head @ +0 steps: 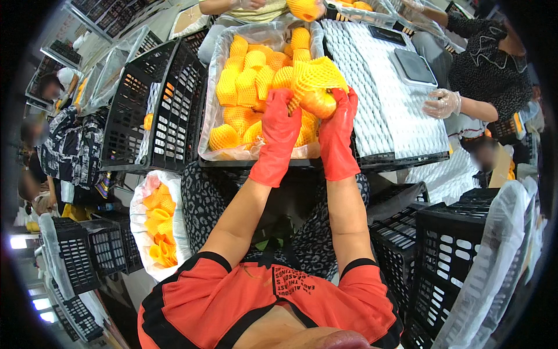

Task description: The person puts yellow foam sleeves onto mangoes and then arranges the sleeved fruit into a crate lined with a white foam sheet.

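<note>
Both my hands wear red rubber gloves over a lined crate. My right hand (341, 126) grips an orange-yellow round fruit (320, 104) from its right side. A yellow foam net sleeve (322, 74) lies over the fruit's top and left, and my left hand (280, 126) pinches the sleeve's lower left edge. Beneath them, the black crate with a clear plastic liner (212, 78) holds many fruits in yellow foam nets (226, 87), packed close together. The fingertips of my left hand are partly hidden by the net.
White foam sheets (370, 87) cover the surface at right, bearing a small scale (415, 66) and a dark phone-like object (386, 35). A co-worker's gloved hand (442, 104) is beside them. A black crate (161, 109) stands left, above a white sack of foam nets (136, 218).
</note>
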Demonstrator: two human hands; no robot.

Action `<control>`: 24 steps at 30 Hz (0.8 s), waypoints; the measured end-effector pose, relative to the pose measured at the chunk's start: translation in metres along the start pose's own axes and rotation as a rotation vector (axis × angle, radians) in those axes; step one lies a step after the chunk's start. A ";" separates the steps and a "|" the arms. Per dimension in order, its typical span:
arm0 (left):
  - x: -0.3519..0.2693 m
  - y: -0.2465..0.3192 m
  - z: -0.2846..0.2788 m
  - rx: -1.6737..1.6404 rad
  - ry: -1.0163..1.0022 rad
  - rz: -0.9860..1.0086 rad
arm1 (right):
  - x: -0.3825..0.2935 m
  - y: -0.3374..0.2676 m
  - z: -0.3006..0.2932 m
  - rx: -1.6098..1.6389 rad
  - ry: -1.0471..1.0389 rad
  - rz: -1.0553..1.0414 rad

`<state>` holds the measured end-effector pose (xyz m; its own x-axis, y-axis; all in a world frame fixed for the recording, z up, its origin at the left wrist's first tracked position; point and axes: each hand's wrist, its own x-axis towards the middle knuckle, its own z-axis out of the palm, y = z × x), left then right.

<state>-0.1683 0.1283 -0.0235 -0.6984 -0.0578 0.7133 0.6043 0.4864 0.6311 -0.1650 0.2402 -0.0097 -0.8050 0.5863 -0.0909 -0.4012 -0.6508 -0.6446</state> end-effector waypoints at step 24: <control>-0.020 0.004 0.018 -0.143 -0.149 -0.275 | -0.007 0.009 -0.010 0.180 -0.021 0.082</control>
<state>-0.1585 0.1467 -0.0411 -0.8847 -0.0365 0.4648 0.4259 0.3423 0.8375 -0.1586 0.2351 -0.0219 -0.8464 0.5188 -0.1200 -0.4041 -0.7725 -0.4898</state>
